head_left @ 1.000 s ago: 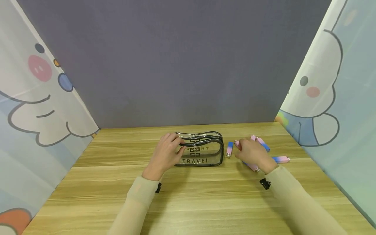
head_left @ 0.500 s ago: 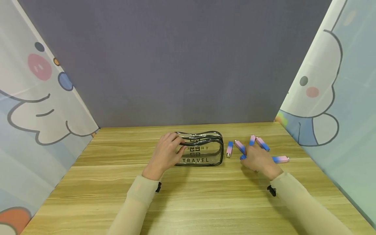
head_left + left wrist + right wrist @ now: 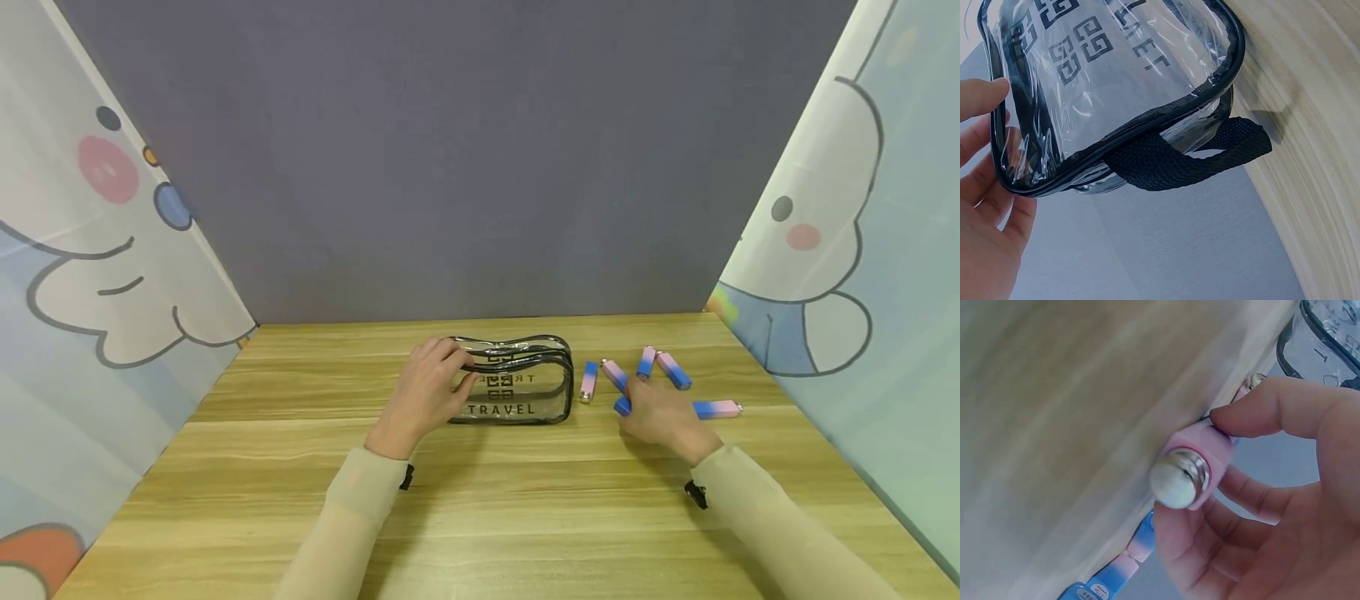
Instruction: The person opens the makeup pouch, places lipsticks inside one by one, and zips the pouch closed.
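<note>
Inside R grip (image 3: 663,417), pink-blue tube (image 3: 1209,445), clr pouch (image 3: 517,393) top in L grip (image 3: 422,392)

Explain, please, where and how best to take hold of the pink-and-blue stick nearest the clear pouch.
I'd pinch the stick across its middle, from above on the near side: it is slim and straight, silvery end nearest, with the pouch close on its left and another stick near its blue end.

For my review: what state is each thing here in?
Clear TRAVEL pouch: upright, rim held by left grip; zip state unclear
Black strap: looped, not held
Pink-and-blue silver-tipped tube: pinched in right grip
Five other tubes: lying on wooden table
</note>
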{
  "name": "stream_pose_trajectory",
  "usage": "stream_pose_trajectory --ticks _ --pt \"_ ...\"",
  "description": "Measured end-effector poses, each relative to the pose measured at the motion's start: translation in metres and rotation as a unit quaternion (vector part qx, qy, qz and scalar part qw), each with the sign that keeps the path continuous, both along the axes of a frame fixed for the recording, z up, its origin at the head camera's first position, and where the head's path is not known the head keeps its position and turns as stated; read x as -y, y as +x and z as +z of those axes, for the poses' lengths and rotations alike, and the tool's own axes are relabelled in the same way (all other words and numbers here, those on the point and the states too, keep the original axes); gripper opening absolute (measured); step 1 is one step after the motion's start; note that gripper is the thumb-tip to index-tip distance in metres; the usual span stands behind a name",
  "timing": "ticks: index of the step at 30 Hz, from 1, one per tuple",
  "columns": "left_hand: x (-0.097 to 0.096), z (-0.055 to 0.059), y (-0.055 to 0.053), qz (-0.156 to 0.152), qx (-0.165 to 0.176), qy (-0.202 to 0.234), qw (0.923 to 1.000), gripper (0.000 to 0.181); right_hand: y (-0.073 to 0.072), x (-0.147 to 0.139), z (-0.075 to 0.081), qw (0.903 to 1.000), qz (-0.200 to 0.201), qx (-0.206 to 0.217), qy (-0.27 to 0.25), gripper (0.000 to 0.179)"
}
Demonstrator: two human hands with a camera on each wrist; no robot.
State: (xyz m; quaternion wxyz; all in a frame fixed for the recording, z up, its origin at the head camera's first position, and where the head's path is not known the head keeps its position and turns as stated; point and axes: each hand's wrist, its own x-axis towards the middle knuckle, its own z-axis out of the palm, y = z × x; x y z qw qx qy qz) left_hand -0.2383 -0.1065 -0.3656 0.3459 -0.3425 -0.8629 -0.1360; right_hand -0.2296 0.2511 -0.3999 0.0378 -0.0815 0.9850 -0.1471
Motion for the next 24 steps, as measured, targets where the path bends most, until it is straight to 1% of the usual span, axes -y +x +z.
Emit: stream_pose_trajectory --ticks 8,14,21,24 --pt "-0.001 0.001 0.0 0.002 0.0 0.0 1.0 0.019 0.0 -0.001 -0.003 0.9996 0.023 -0.011 0.01 0.012" --pt "-0.001 0.001 0.001 0.005 0.007 -0.002 1.0 0.019 -0.001 0.001 0.0 0.9991 0.037 -0.011 0.014 0.021" --pt "-0.001 0.001 0.001 0.009 0.009 -0.007 0.9999 0.017 0.0 0.004 0.01 0.9986 0.052 0.002 -0.005 0.02" --pt "-0.001 0.002 0.001 0.009 0.01 -0.011 0.9998 0.016 0.0 0.004 0.016 0.9985 0.052 0.015 -0.014 0.015"
